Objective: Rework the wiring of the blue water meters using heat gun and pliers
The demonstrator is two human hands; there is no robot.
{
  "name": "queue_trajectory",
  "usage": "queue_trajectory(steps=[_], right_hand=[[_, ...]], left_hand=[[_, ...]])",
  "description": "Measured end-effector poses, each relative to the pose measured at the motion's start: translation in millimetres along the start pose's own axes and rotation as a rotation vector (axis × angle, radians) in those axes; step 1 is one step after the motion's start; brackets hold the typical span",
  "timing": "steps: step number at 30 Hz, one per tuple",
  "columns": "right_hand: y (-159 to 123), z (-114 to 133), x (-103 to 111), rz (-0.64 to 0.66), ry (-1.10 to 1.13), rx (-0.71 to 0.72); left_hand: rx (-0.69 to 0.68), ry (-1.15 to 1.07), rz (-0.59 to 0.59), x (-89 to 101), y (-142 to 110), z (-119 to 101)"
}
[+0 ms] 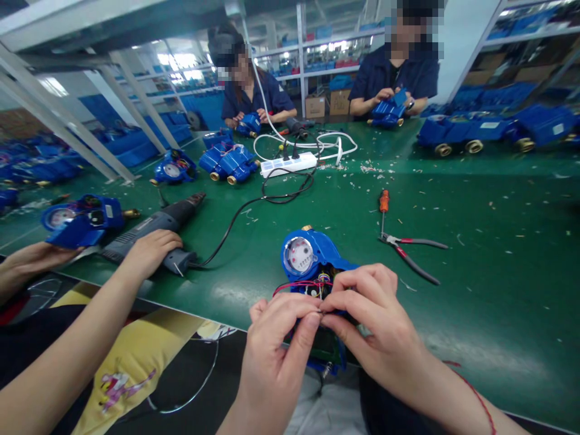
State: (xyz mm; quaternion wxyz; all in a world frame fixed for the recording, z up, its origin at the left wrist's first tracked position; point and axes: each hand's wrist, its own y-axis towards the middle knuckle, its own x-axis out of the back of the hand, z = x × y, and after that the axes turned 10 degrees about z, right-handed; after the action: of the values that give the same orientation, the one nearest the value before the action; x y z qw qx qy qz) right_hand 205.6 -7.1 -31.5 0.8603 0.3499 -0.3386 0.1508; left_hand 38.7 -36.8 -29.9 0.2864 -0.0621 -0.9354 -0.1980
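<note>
A blue water meter [300,255] with a round dial lies at the front edge of the green table, its housing opened and its wiring exposed. Over that wiring, my left hand [281,341] and my right hand [374,317] meet fingertip to fingertip. Both are closed in a pinch on thin wires, whose ends are mostly hidden by the fingers. Red wires [294,284] loop out of the housing just behind my left hand. My hands cover much of the meter's lower part.
Cutting pliers [401,243] and an orange-handled screwdriver [384,202] lie to the right. At left, a co-worker's hand [151,252] rests on a heat gun [158,226], its cord running to a white power strip [290,164]. Two people handle blue meters across the table.
</note>
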Motion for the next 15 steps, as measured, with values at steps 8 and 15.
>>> queue_trajectory(steps=[8,15], right_hand=[[3.6,-0.6,-1.8,-0.154,0.196,0.004],[-15.8,-40.1,40.1,-0.337,-0.167,-0.267]], left_hand=[[0.141,-0.199,-0.058,-2.5,-0.4,0.8],[0.389,-0.415,-0.043,-2.1,-5.2,10.2]])
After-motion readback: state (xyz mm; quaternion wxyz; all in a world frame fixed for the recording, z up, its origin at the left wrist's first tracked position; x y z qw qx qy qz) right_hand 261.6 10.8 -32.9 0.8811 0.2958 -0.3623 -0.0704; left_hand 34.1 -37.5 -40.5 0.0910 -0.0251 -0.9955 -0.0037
